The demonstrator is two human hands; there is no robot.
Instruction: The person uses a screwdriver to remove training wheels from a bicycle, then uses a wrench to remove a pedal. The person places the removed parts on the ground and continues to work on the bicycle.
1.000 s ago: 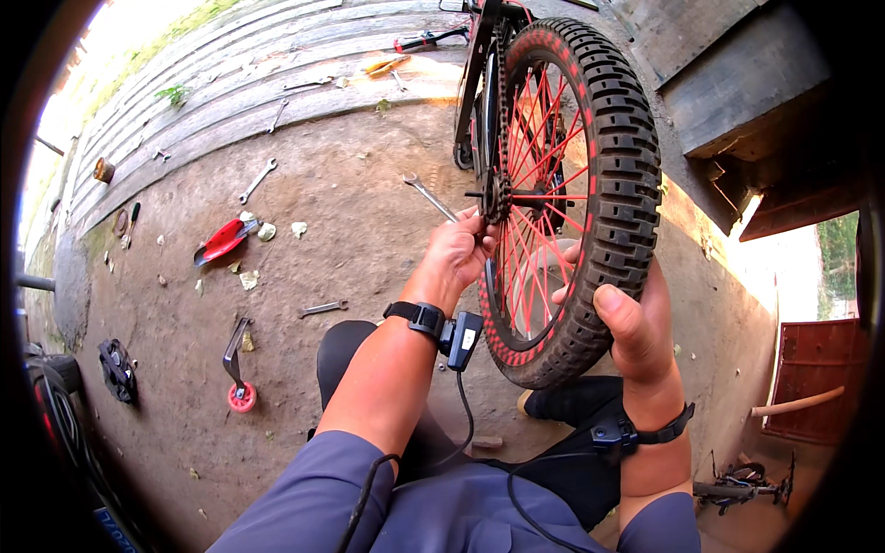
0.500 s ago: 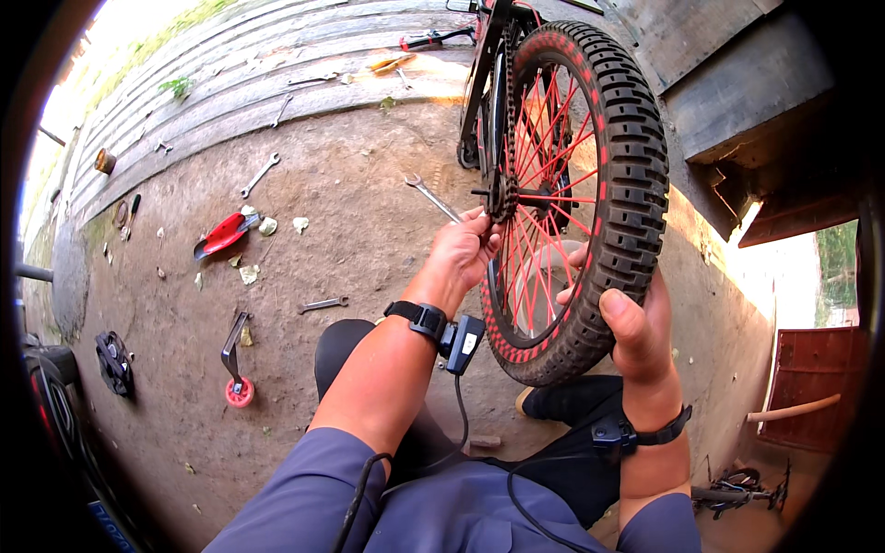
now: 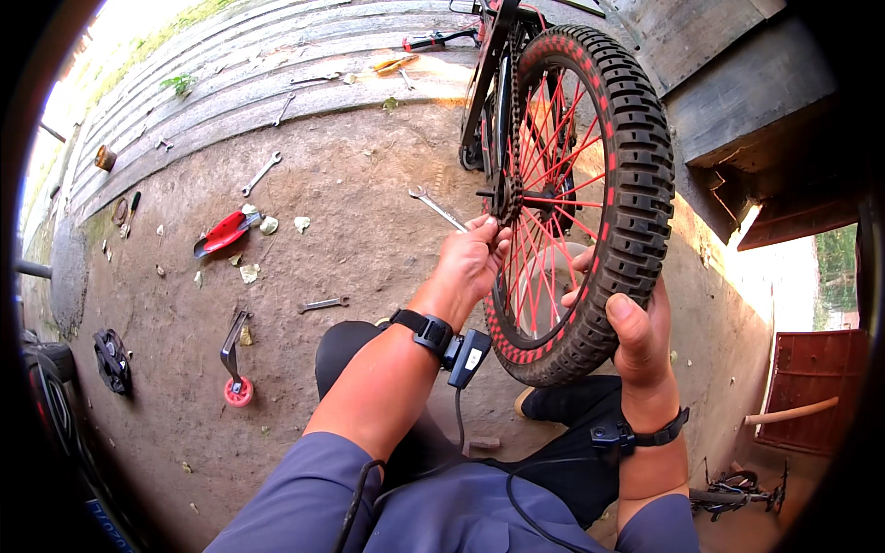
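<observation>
In front of me stands a bicycle wheel (image 3: 636,198) with a black knobby tyre, red spokes and a red-checked rim. My right hand (image 3: 636,332) is closed round its lower right side, thumb on the tread and fingertips showing by the spokes. My left hand (image 3: 468,263) is closed beside the chain (image 3: 510,198), its fingertips at the lower part of the sprocket area. A silver wrench (image 3: 437,208) sticks out of the left hand, its open jaw pointing up and left. What the fingertips touch behind the chain is hidden.
Left on the dirt ground lie a wrench (image 3: 262,174), a smaller wrench (image 3: 324,304), a red-black part (image 3: 224,236) and a bracket with a pink wheel (image 3: 236,369). A pale round object (image 3: 546,276) sits behind the spokes. A wooden structure (image 3: 756,92) rises at right.
My left hand has shifted slightly down and right, and the wrench has moved down with it. The wheel and my right hand have moved slightly to the right.
</observation>
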